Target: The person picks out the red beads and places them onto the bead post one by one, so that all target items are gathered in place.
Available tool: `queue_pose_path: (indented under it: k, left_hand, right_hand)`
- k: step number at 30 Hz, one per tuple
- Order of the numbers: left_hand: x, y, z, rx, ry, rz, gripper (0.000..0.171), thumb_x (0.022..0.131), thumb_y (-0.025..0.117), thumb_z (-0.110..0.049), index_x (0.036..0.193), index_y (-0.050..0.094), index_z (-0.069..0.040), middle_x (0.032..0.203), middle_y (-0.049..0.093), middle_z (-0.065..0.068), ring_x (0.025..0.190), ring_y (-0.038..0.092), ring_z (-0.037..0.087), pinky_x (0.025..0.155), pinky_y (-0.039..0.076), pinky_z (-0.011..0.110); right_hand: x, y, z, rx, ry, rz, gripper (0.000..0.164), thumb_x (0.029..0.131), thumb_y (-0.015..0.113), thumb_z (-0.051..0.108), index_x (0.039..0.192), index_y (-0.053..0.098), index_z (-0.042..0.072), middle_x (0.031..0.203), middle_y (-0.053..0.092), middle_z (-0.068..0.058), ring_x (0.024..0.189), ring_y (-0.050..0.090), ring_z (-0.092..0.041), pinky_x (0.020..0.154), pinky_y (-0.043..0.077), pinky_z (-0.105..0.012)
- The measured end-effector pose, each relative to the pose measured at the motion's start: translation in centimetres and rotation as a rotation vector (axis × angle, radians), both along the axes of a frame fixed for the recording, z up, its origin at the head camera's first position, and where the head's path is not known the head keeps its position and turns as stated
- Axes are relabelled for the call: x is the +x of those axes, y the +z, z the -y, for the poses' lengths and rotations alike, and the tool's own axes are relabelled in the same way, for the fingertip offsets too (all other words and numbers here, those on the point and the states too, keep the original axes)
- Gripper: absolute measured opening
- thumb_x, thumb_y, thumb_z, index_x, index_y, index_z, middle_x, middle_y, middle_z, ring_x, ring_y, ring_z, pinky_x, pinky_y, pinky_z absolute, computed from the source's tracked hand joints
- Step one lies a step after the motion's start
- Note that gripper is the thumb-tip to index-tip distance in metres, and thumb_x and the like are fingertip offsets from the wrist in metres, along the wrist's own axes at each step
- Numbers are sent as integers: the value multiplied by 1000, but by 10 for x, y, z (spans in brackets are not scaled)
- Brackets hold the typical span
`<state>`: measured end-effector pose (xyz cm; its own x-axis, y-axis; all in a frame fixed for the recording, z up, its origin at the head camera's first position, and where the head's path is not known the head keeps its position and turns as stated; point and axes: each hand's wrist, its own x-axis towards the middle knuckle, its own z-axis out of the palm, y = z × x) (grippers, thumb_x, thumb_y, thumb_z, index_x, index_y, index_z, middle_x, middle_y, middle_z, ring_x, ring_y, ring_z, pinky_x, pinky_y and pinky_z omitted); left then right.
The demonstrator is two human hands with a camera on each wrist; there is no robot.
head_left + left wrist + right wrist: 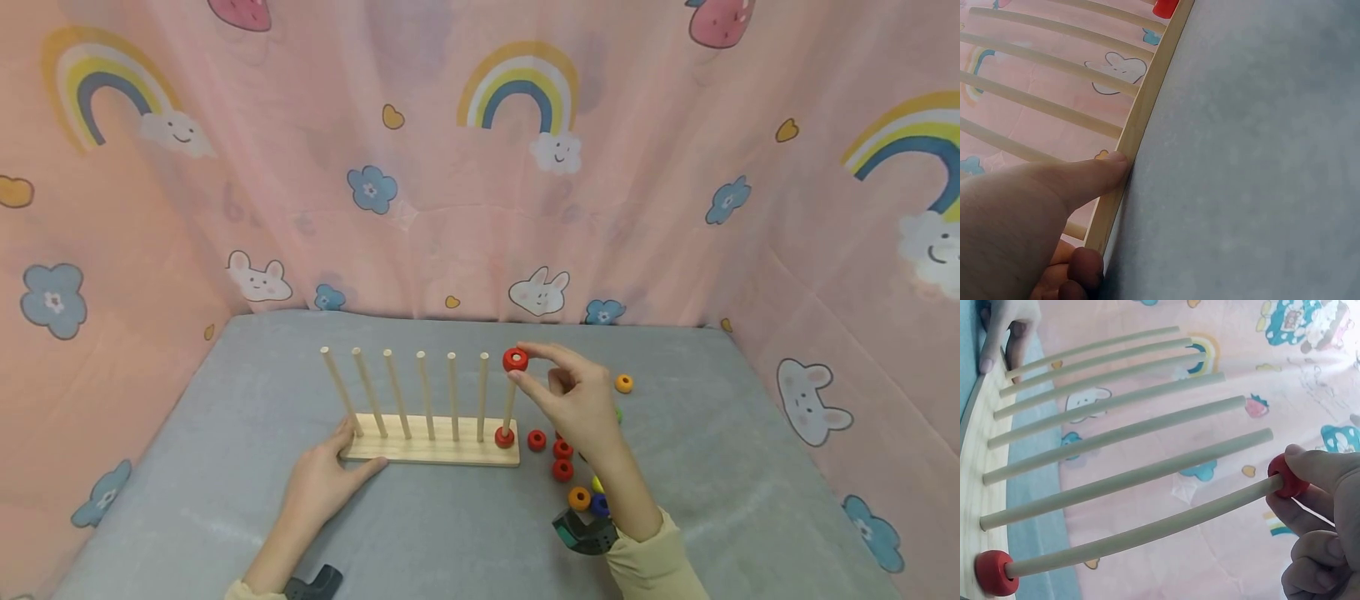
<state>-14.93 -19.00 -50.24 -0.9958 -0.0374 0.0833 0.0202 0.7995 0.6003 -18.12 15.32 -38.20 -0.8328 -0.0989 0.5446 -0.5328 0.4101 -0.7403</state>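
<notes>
A pale wooden peg board (431,451) stands on the table with a row of several upright pegs. My left hand (321,482) grips its left end, the thumb (1100,175) along the front edge and the other fingers curled at the end. Between thumb and forefinger, my right hand (581,400) pinches a red bead (515,360) at the top of the rightmost peg. In the right wrist view the tip of that peg (1147,534) sits in the hole of the pinched bead. Another red bead (996,573) rests at the foot of the same peg.
Loose beads lie right of the board: several red ones, one nearby red bead (536,440), an orange bead (579,498), a blue bead (600,505), and a farther orange bead (624,383). My right forearm partly hides others. A pink patterned curtain (420,242) hangs behind the grey table (450,533).
</notes>
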Motion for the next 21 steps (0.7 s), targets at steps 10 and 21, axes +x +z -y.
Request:
queue_pose_path:
  k: [10, 21]
  left_hand:
    - [-1, -1, 1, -3, 2, 16, 90, 86, 87, -48, 148, 54, 8, 156, 49, 23, 137, 54, 47, 103, 52, 62]
    - [0, 1, 0, -4, 0, 23, 91, 86, 87, -50, 149, 54, 6, 156, 50, 23, 136, 55, 48, 100, 54, 62]
  right_hand:
    - [1, 1, -2, 22, 8, 21, 31, 90, 87, 13, 120, 81, 12, 61, 41, 2, 43, 27, -5, 40, 23, -24]
    - [1, 1, -2, 25, 6, 33, 31, 90, 87, 14, 121, 80, 12, 64, 42, 1, 43, 27, -6, 40, 23, -25]
